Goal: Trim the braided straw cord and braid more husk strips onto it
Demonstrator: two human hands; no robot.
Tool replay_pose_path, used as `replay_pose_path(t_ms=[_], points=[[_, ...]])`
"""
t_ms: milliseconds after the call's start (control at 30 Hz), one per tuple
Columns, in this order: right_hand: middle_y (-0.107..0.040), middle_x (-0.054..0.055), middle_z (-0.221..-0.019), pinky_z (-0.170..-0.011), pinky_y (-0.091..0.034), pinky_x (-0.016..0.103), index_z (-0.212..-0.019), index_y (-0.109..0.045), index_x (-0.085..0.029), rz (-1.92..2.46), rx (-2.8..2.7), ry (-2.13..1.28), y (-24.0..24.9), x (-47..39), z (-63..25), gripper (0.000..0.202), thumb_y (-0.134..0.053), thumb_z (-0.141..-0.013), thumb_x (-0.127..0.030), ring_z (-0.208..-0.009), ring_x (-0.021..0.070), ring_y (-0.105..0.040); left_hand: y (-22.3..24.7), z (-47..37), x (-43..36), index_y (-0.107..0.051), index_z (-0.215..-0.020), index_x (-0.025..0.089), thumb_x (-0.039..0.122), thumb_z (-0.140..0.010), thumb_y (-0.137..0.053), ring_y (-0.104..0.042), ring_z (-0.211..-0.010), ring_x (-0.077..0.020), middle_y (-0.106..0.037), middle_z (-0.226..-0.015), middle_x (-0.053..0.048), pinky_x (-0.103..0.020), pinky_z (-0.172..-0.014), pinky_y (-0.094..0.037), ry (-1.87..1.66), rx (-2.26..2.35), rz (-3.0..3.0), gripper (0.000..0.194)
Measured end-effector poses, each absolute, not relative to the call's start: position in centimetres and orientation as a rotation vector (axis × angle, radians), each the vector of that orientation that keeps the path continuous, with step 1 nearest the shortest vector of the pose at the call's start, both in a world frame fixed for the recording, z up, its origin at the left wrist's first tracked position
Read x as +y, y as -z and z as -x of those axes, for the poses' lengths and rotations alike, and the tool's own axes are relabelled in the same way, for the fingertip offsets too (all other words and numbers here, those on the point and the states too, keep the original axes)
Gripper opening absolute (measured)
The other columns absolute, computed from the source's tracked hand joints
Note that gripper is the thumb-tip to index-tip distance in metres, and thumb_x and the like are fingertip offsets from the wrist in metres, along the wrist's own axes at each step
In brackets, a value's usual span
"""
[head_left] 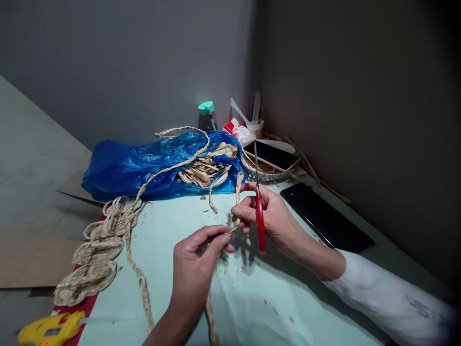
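Near the middle of the table, my left hand (201, 254) pinches a twisted straw cord (238, 185) between thumb and fingertips. Just above and to the right, my right hand (266, 211) holds the cord's upper part with thumb and fingers. Red-handled scissors (260, 223) also rest in my right hand, their blades pointing up and away. The cord's short end sticks up past my right fingers. Another length of cord (211, 317) hangs below my left hand. A long braided cord (140, 278) runs down the table at the left and loops over the blue bag.
A blue plastic bag (118, 168) of dry husks (201, 173) lies behind. Coiled braids (90, 276) and a yellow glue gun (52, 330) line the left edge. At right are a black phone (326, 216), a tray (266, 175) bearing another phone (272, 154), and a green-lidded jar (206, 108).
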State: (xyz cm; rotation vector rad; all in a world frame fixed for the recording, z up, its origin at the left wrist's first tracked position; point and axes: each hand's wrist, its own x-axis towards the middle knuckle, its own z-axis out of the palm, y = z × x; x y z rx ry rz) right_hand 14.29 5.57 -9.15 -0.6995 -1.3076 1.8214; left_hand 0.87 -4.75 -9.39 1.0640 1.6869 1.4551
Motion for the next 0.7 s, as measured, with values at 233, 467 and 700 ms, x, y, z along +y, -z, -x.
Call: replay_pose_path(t_ms=[233, 467, 700], points=[[-0.064, -0.002, -0.074, -0.061, -0.048, 0.026, -0.094, -0.052, -0.021, 0.724, -1.558, -1.636, 9.3, 5.5, -14.2, 0.032, -0.075, -0.073, -0.031, -0.066, 0.0141, -0.061, 9.9, 0.1, -4.4, -0.073, -0.080, 0.014, 0.031, -0.076, -0.074, -0.063, -0.063, -0.0145, -0.072, -0.070, -0.005, -0.022, -0.063, -0.047, -1.444, 1.553, -0.763, 0.017], [-0.061, -0.002, -0.073, -0.071, -0.049, 0.029, -0.093, -0.055, -0.021, 0.761, -1.723, -1.407, 9.9, 5.1, -14.1, 0.026, -0.072, -0.076, -0.031, -0.074, 0.0164, -0.062, 9.5, 0.0, -4.8, -0.064, -0.076, 0.019, 0.025, -0.086, -0.060, -0.059, -0.068, -0.0162, -0.065, -0.071, -0.003, -0.027, -0.069, -0.045, -1.444, 1.843, -1.322, 0.013], [-0.061, -0.003, -0.074, -0.063, -0.046, 0.026, -0.080, -0.049, -0.021, 0.793, -1.620, -1.442, 9.9, 5.7, -14.0, 0.029, -0.075, -0.073, -0.030, -0.065, 0.0136, -0.058, 10.6, 0.2, -4.8, -0.066, -0.084, 0.019, 0.013, -0.087, -0.051, -0.062, -0.071, -0.0188, -0.068, -0.077, -0.006, -0.029, -0.069, -0.042, -1.155, 2.041, -2.060, 0.016]])
